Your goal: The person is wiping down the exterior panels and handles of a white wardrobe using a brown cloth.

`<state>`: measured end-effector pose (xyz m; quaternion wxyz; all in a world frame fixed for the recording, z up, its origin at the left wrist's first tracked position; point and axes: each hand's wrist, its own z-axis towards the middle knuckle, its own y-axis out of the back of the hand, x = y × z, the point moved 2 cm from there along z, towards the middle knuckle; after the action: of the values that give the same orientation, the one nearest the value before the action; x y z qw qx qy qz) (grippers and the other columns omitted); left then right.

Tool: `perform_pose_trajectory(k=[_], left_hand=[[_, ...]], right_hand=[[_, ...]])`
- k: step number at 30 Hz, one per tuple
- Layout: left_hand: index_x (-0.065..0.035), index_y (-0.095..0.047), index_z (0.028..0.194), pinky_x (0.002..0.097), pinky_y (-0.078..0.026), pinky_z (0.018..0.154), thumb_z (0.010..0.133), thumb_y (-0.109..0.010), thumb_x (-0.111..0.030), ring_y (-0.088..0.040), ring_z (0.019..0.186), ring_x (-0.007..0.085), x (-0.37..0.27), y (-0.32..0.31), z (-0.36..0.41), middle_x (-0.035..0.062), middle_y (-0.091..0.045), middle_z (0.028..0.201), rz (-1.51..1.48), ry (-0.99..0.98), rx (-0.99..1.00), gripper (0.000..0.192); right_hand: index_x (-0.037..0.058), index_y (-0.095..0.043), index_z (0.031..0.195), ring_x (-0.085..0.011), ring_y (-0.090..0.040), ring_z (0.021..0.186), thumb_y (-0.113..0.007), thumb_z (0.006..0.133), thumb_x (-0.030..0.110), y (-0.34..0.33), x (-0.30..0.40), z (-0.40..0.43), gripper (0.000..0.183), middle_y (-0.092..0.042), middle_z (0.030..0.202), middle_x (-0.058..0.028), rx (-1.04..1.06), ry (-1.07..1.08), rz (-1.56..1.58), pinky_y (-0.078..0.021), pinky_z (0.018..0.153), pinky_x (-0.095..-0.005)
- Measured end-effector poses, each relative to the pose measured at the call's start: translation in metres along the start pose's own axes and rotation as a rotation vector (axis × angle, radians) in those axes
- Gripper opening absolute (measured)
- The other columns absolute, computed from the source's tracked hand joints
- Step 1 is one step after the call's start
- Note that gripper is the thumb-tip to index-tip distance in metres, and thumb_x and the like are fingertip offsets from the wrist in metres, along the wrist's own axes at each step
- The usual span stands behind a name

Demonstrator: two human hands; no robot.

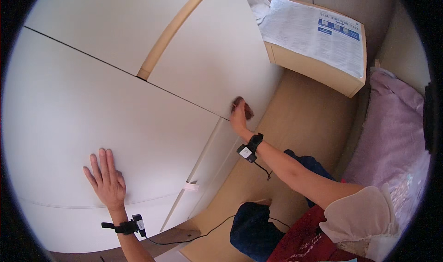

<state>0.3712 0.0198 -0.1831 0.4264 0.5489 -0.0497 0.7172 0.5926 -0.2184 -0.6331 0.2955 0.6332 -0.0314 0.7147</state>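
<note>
A white cabinet front [104, 116] with a dark seam and a curved wooden strip [173, 26] fills the left and middle of the head view. My left hand [109, 185] lies flat on its lower panel with nothing in it, the fingers spread a little. At the cabinet's right side, just above the seam, my right hand [238, 118] presses a dark reddish-brown cloth or pad [248, 110] against the white surface. The hand and pad are slightly blurred. Each wrist wears a black strap with a small device and a cable.
A light wooden cabinet [311, 66] at the upper right carries a large printed sheet [304, 33], with white fabric [258, 5] beside it. Pink bedding [384, 123] lies at the right. A pale tab [191, 186] sits on the cabinet's lower edge. A cable [207, 232] crosses near my knees.
</note>
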Motion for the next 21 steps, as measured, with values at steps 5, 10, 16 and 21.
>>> perform_pose_trajectory(k=[5,10,16,21], left_hand=[[-0.0165,-0.041,0.153,0.0544,-0.018,0.123,0.088,-0.044,-0.006,-0.029,0.149,0.0252,0.009,0.005,-0.016,-0.0014,-0.038,0.159,0.05,0.007,0.051,0.065],[-0.0147,-0.041,0.152,0.0548,-0.018,0.123,0.089,-0.044,-0.006,-0.03,0.149,0.0271,0.004,0.0,-0.013,0.001,-0.039,0.158,0.04,-0.002,0.06,0.064],[-0.0128,-0.043,0.151,0.0554,-0.017,0.123,0.092,-0.041,-0.008,-0.031,0.148,0.0297,0.012,-0.001,-0.019,0.0039,-0.04,0.158,0.058,-0.021,0.049,0.059],[-0.0109,-0.045,0.15,0.0554,-0.017,0.123,0.095,-0.038,-0.009,-0.031,0.148,0.0311,0.001,-0.008,-0.003,0.0059,-0.039,0.158,0.052,-0.033,0.001,0.055]], right_hand=[[-0.011,-0.014,0.153,-0.0436,-0.015,0.15,-0.038,0.08,-0.019,0.09,0.18,0.049,0.077,-0.003,0.163,-0.0289,0.009,0.37,0.37,-0.0206,0.123,-0.0447],[-0.0062,-0.018,0.154,-0.0448,-0.02,0.148,-0.042,0.079,-0.019,0.128,0.221,0.102,0.079,-0.007,0.164,-0.023,-0.082,0.51,0.389,-0.0241,0.122,-0.0461],[-0.0051,-0.018,0.154,-0.0425,-0.02,0.149,-0.041,0.08,-0.016,0.089,0.142,0.093,0.079,-0.008,0.165,-0.0211,-0.114,0.299,0.349,-0.0263,0.121,-0.0422],[-0.008,-0.022,0.152,-0.0447,-0.042,0.136,-0.045,0.089,0.001,0.007,-0.067,0.06,0.067,-0.029,0.154,-0.033,-0.073,-0.138,0.365,-0.0366,0.114,-0.0434]])
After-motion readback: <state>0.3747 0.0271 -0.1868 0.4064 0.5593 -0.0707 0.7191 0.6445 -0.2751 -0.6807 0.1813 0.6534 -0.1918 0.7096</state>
